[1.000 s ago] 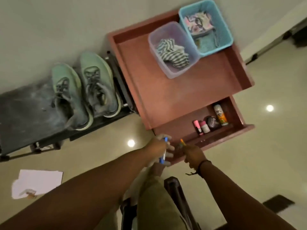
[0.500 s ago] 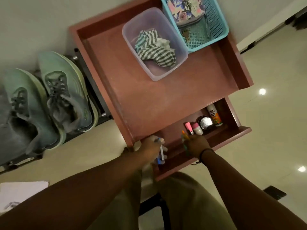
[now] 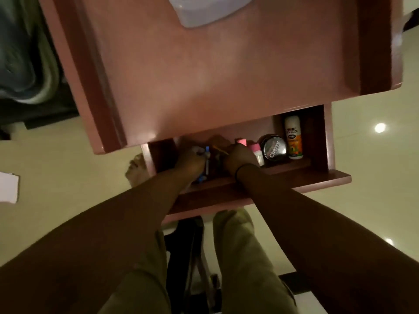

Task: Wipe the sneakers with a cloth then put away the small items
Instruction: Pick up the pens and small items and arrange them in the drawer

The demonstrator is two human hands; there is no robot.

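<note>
Both hands sit in the open drawer (image 3: 335, 177), fingertips hidden: left hand (image 3: 189, 160) grips a blue pen (image 3: 207, 165) pointing away; right hand (image 3: 240, 159) pinches an orange pencil (image 3: 220, 150), slanted left.

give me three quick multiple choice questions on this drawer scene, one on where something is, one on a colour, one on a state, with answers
1. Where is the round tin?
A. in the open drawer
B. on the floor
C. in the clear tub

2. What colour is the pen in the left hand?
A. red
B. blue and white
C. black

3. What is the right hand doing?
A. lying flat and empty
B. pinching a thin orange stick
C. gripping the tin

Answers:
1 A, it stands between the small pink-capped bottle and the white and orange bottle.
2 B, its barrel shows beside the fingers.
3 B, the stick pokes out above the curled fingers.
</note>
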